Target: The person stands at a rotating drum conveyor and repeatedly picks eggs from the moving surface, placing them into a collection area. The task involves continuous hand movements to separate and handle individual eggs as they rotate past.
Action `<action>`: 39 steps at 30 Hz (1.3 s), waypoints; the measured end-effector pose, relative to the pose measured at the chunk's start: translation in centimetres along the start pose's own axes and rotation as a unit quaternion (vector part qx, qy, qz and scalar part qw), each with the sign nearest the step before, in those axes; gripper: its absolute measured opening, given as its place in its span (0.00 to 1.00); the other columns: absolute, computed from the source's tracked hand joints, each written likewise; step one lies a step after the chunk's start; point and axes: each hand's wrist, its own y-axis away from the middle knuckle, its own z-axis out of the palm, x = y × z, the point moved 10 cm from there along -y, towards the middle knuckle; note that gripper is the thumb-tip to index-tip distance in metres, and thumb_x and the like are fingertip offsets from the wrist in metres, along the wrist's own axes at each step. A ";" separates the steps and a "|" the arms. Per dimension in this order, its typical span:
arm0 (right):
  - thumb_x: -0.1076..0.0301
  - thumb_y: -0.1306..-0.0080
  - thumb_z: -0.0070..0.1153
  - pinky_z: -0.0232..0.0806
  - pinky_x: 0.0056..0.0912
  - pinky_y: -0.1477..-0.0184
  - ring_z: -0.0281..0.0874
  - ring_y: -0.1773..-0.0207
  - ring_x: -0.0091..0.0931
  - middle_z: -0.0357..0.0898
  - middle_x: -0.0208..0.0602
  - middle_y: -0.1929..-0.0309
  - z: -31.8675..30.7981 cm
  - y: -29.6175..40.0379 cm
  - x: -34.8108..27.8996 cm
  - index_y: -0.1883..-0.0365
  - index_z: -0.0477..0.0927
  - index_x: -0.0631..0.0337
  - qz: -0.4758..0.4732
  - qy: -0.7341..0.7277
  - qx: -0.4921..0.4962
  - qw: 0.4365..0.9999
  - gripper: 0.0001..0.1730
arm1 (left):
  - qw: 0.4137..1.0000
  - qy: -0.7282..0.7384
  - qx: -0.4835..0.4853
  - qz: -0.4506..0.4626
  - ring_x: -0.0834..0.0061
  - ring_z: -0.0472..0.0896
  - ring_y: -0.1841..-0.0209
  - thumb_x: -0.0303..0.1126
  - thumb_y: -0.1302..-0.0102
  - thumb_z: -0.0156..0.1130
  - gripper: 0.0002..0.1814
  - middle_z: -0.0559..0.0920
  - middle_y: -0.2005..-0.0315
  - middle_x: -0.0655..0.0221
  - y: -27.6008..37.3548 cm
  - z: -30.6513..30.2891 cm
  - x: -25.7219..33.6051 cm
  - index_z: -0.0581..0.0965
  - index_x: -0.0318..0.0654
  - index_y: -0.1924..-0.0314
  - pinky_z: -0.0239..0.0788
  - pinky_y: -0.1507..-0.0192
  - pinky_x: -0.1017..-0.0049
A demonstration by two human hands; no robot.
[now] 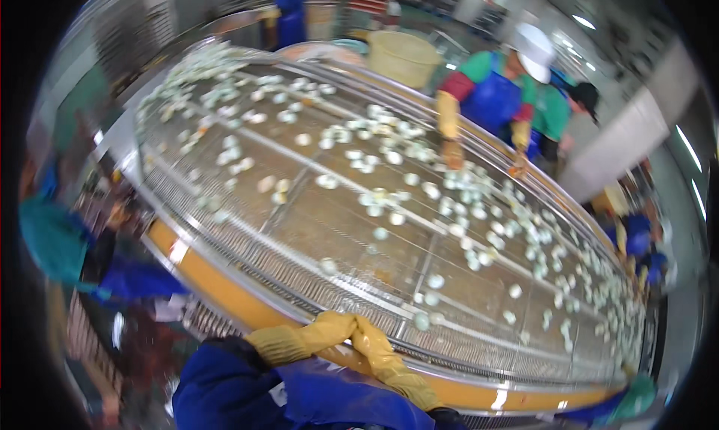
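Note:
My left hand (pixel 332 330) and my right hand (pixel 372 340), both in yellow rubber gloves, come together at the near edge of a long metal sorting table (pixel 331 236). The fingertips meet or overlap above the rim. Blur and the gloves hide whether anything small lies between them. Just beyond the hands, a few pale green-white eggs (pixel 421 321) rest near the table's slatted border (pixel 303 287). Many more eggs (pixel 387 132) are scattered over the wet brownish surface, thickest along the far side and at the right end.
An orange side panel (pixel 213 284) runs below the near rim. Across the table a gloved co-worker in a white cap (pixel 494 93) reaches over the eggs. Another person (pixel 62 245) is at left. A yellow tub (pixel 401 58) stands behind the far edge.

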 end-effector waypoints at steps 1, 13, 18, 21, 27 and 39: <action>0.56 0.28 0.48 0.69 0.45 0.41 0.78 0.42 0.48 0.80 0.56 0.45 -1.4 -0.1 0.2 0.38 0.75 0.55 -0.027 -0.043 0.040 0.998 0.23 | 0.998 0.044 0.031 0.026 0.50 0.85 0.57 0.40 0.25 0.48 0.15 0.86 0.59 0.55 0.3 -1.6 1.3 0.77 0.40 0.49 0.75 0.57 0.54; 0.67 0.35 0.60 0.69 0.47 0.49 0.79 0.51 0.46 0.80 0.54 0.54 -18.7 15.1 15.0 0.44 0.75 0.68 -0.019 -0.011 0.585 0.811 0.23 | 0.867 -0.164 0.462 -0.092 0.45 0.73 0.44 0.35 0.40 0.69 0.27 0.77 0.49 0.47 7.1 -14.8 -6.8 0.74 0.30 0.44 0.65 0.41 0.52; 0.63 0.39 0.61 0.69 0.53 0.47 0.77 0.48 0.52 0.80 0.55 0.51 -19.9 19.2 22.6 0.45 0.76 0.68 0.138 0.108 0.591 0.788 0.25 | 0.853 -0.193 0.436 -0.213 0.49 0.74 0.49 0.36 0.40 0.67 0.18 0.79 0.57 0.51 9.7 -15.5 -9.5 0.76 0.33 0.55 0.64 0.44 0.53; 0.58 0.39 0.61 0.70 0.53 0.46 0.79 0.49 0.52 0.82 0.54 0.49 -20.4 19.3 26.0 0.42 0.77 0.65 0.237 0.105 0.558 0.788 0.29 | 0.839 -0.184 0.437 -0.268 0.49 0.76 0.51 0.37 0.41 0.67 0.15 0.81 0.61 0.52 8.9 -15.0 -9.2 0.76 0.34 0.61 0.64 0.46 0.52; 0.60 0.40 0.62 0.71 0.55 0.52 0.80 0.54 0.51 0.83 0.52 0.58 -22.1 20.4 27.2 0.56 0.78 0.63 0.232 0.143 0.578 0.769 0.18 | 0.834 -0.204 0.440 -0.263 0.48 0.80 0.58 0.39 0.39 0.67 0.13 0.82 0.67 0.52 7.8 -13.7 -7.0 0.77 0.36 0.67 0.69 0.53 0.51; 0.57 0.38 0.61 0.71 0.55 0.54 0.81 0.57 0.50 0.83 0.51 0.64 -24.7 22.2 32.1 0.64 0.81 0.61 0.269 0.126 0.540 0.788 0.15 | 0.835 -0.193 0.436 -0.275 0.48 0.82 0.63 0.39 0.36 0.64 0.13 0.83 0.70 0.51 6.5 -10.9 -3.3 0.79 0.36 0.68 0.72 0.58 0.51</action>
